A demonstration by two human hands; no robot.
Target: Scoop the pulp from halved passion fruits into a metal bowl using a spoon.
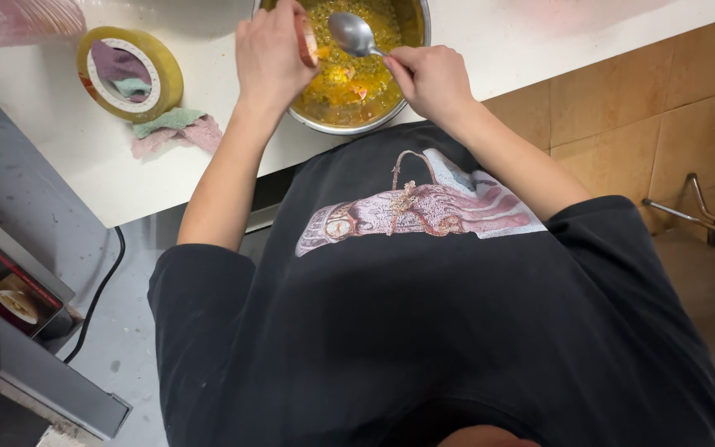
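Observation:
A steel bowl (347,126) of yellow-orange chopped food stands at the near edge of a white counter (93,153). My right hand (430,79) grips the handle of a metal spoon (352,33), whose bowl is lifted over the food. My left hand (270,54) is closed around a small orange-pink piece (309,40) held above the bowl's left side, close to the spoon. Part of the bowl is cut off by the top of the frame.
A roll of yellowish tape (130,73) and a green-and-pink cloth (174,131) lie on the counter to the left. A black cable (101,290) runs down the grey floor. A metal appliance (18,331) sits lower left. Tan tiles and a metal frame (701,213) are on the right.

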